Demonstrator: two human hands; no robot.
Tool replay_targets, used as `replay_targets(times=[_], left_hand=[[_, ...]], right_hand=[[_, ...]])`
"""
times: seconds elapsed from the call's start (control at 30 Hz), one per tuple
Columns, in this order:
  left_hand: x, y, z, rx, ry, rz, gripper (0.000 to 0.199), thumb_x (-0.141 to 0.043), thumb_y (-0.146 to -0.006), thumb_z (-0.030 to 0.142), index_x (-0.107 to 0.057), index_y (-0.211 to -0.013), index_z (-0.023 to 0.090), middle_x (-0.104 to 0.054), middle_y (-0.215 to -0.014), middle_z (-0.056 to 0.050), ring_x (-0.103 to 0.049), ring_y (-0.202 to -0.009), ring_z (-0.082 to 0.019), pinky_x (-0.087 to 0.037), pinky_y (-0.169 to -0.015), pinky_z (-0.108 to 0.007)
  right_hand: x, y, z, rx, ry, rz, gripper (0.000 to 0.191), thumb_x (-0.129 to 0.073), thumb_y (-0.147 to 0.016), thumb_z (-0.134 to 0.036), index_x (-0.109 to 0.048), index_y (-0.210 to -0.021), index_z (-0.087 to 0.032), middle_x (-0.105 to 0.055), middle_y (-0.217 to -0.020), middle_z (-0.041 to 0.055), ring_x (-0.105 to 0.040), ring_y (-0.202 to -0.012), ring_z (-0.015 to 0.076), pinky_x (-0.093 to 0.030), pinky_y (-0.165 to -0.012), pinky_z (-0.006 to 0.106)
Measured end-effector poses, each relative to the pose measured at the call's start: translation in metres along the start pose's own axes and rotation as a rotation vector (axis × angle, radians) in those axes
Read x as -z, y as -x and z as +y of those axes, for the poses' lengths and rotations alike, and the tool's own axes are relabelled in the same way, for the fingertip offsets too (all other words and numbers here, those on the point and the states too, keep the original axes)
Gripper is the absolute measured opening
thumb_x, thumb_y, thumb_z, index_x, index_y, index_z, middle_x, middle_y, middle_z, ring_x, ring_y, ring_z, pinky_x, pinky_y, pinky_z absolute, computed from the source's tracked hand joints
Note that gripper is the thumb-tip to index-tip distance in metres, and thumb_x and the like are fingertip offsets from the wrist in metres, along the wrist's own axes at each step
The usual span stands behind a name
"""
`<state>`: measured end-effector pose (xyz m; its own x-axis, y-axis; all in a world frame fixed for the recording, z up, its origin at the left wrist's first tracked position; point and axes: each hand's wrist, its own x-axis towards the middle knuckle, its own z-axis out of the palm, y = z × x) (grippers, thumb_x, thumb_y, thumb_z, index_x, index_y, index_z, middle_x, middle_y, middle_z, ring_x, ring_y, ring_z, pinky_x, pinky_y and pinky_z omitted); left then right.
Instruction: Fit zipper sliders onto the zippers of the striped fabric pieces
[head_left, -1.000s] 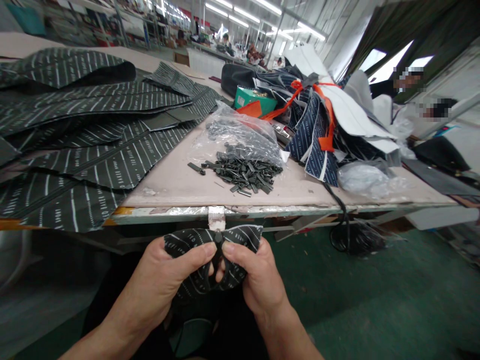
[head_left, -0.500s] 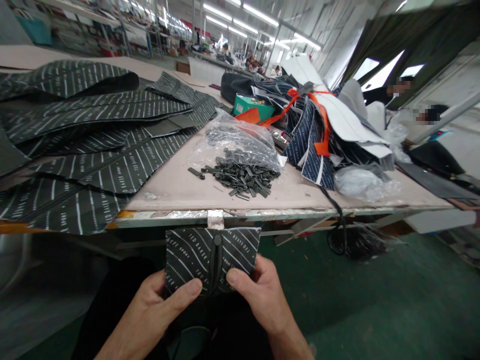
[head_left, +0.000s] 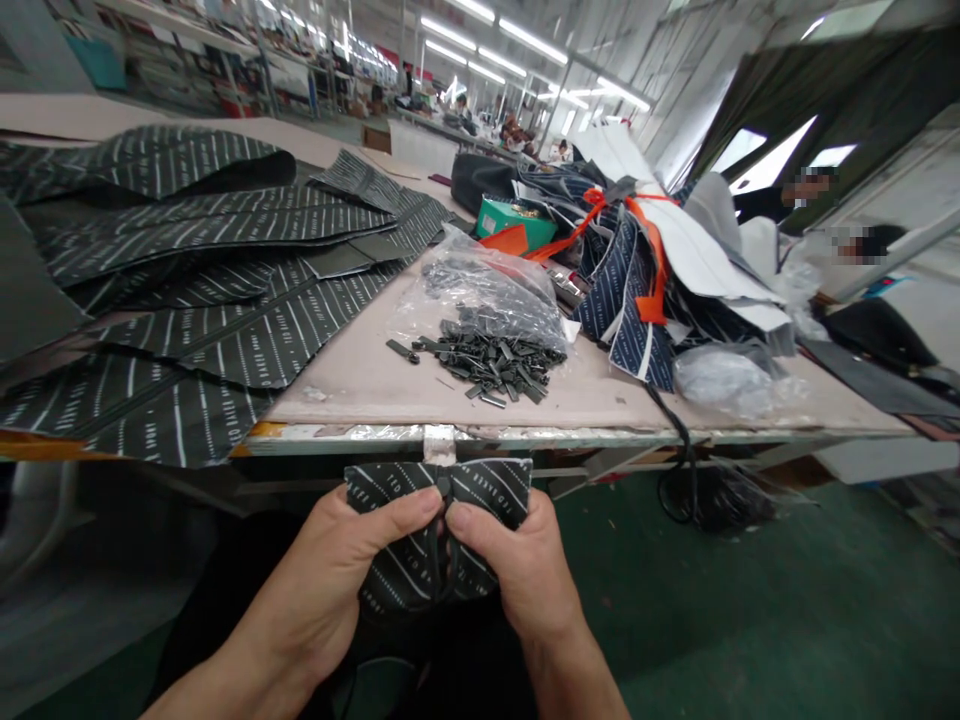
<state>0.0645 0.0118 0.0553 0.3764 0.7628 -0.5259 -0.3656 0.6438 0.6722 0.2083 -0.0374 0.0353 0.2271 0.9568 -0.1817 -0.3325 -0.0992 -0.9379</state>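
Observation:
A dark fabric panel [head_left: 401, 570] with white stripes and lettering is held in front of the table edge. Down its middle runs a black zipper [head_left: 442, 560], parted in its lower stretch. My left hand [head_left: 337, 550] grips the panel from the left, its thumb on the front beside the zipper's top. From the other side my right hand [head_left: 517, 550] grips it, thumb also close to the zipper. The fingers of both hands are mostly hidden behind the fabric. On the table beyond lies a pile of dark zipper pulls [head_left: 499, 360], spilling from a clear plastic bag [head_left: 487, 285].
Large striped fabric pieces [head_left: 225, 330] cover the left of the table [head_left: 337, 395]. Behind the bag stands a green box [head_left: 517, 225]. Navy striped pieces [head_left: 626, 290] tied with orange strips [head_left: 652, 260] lie right. A black cable [head_left: 679, 430] hangs off the edge. A person [head_left: 780, 200] is at right.
Both thumbs have moved up the panel and inward to the zipper. The zipper's lower part has spread apart. The whole view has shifted slightly.

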Motion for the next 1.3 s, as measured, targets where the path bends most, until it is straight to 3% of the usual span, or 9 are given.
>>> replay_targets(times=[0.1, 0.47, 0.83, 1.03, 1.3], left_hand=[[0.003, 0.001, -0.003, 0.03, 0.022, 0.037, 0.037, -0.103, -0.044, 0.031, -0.084, -0.071, 0.014, -0.082, -0.065, -0.007, -0.072, -0.055, -0.019, -0.062, -0.056, -0.025], [0.004, 0.001, -0.005, 0.008, 0.015, 0.048, 0.034, -0.1, -0.042, 0.027, -0.085, -0.068, 0.013, -0.084, -0.069, -0.009, -0.072, -0.056, -0.019, -0.061, -0.056, -0.026], [0.005, 0.001, -0.006, -0.027, 0.017, 0.0, 0.03, -0.099, -0.046, 0.026, -0.086, -0.069, 0.013, -0.081, -0.061, -0.008, -0.072, -0.056, -0.018, -0.061, -0.056, -0.023], [0.012, 0.002, -0.009, -0.064, -0.033, -0.085, 0.023, -0.097, -0.059, 0.029, -0.086, -0.074, 0.016, -0.081, -0.063, -0.006, -0.073, -0.058, -0.019, -0.062, -0.059, -0.024], [0.002, -0.008, 0.002, -0.119, -0.043, -0.026, 0.031, -0.099, -0.054, 0.029, -0.086, -0.079, 0.017, -0.082, -0.065, -0.005, -0.073, -0.052, -0.021, -0.062, -0.056, -0.028]], right_hand=[[-0.002, 0.003, 0.0, -0.026, -0.063, -0.006, 0.02, -0.09, -0.071, -0.034, -0.081, -0.075, -0.016, -0.077, -0.07, 0.0009, -0.065, -0.059, 0.0133, -0.054, -0.06, 0.023], [0.002, 0.008, 0.003, -0.049, -0.081, -0.05, 0.023, -0.09, -0.072, -0.035, -0.085, -0.085, -0.017, -0.081, -0.077, 0.004, -0.07, -0.063, 0.0149, -0.057, -0.065, 0.023], [0.003, 0.007, 0.003, -0.034, -0.093, -0.096, 0.023, -0.09, -0.074, -0.036, -0.085, -0.088, -0.018, -0.081, -0.076, 0.0029, -0.072, -0.066, 0.0156, -0.058, -0.067, 0.023], [0.004, 0.005, 0.005, -0.016, -0.09, -0.082, 0.02, -0.091, -0.073, -0.033, -0.084, -0.084, -0.019, -0.079, -0.075, 0.0001, -0.067, -0.062, 0.0122, -0.056, -0.063, 0.021], [-0.001, -0.007, 0.006, 0.037, -0.087, -0.028, 0.02, -0.091, -0.071, -0.031, -0.08, -0.078, -0.016, -0.075, -0.072, -0.002, -0.063, -0.063, 0.0119, -0.055, -0.064, 0.022]])
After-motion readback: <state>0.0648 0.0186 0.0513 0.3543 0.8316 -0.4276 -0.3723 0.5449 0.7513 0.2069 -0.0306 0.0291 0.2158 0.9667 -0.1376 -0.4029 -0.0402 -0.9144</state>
